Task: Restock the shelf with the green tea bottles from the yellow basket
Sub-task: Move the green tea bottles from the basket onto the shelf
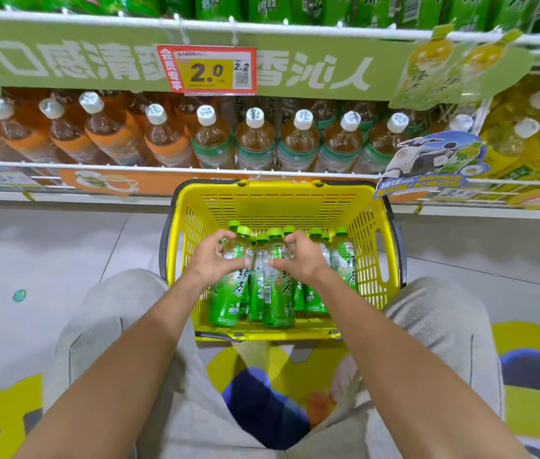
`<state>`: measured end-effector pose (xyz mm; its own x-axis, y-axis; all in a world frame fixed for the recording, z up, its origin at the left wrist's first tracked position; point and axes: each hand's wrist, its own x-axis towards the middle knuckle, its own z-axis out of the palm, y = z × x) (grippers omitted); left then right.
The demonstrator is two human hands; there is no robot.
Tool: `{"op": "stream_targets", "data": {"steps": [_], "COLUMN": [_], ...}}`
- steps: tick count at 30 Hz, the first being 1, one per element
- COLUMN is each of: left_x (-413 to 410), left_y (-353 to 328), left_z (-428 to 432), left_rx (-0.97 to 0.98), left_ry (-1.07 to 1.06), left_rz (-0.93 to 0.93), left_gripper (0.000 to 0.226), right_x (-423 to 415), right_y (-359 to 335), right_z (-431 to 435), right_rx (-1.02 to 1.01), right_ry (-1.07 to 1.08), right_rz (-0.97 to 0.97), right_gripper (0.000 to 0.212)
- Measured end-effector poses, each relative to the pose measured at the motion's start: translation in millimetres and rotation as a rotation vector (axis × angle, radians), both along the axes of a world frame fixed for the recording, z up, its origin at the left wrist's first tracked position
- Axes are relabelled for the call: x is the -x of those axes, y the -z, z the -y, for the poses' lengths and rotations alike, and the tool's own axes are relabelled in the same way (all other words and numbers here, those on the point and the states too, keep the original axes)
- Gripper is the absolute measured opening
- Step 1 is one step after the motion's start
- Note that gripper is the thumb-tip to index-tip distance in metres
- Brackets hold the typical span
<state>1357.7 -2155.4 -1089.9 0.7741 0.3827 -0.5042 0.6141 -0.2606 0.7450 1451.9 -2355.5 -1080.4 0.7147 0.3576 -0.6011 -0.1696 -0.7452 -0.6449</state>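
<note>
Restocking looks barely begun: the left hand (214, 258) and right hand (299, 256) each close their grip on a green tea bottle (226, 304) inside the yellow basket (272, 191), others crowding beside, the shelf (162, 166) well beyond.

Pale grey tiled floor (46, 253) with visible seams and a small green spot (19, 295) at left. Yellow-and-blue floor graphic (527, 376) along the bottom edge. Across the top, the shelf (129, 166) has white wire rails, a green banner (96, 61) with white characters and a red-framed price tag (207, 70) reading 2.0. Next tier down: white-capped amber bottles (255, 134), with yellow-labelled bottles (527, 137) at right. A scooter promo card (434, 164) hangs off the rail. Light is bright and even.
</note>
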Motion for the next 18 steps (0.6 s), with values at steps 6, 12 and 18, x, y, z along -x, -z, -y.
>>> {"op": "stream_targets", "data": {"steps": [6,12,18], "left_x": [-6,-9,-14], "left_y": [1,9,5], "left_z": [42,37,8], "left_rx": [0.251,0.194,0.279], "left_ry": [-0.073,-0.092,-0.047], "left_rz": [0.059,-0.024,-0.198], "left_gripper": [0.073,0.081,0.095], "right_x": [-7,-2,-4], "right_y": [-3,4,11], "right_z": [26,32,21], "right_rx": [0.051,-0.019,-0.130], "right_ry": [0.104,0.045,0.105], "right_rz": [0.118,-0.001,-0.175], "right_gripper": [0.081,0.084,0.062]}}
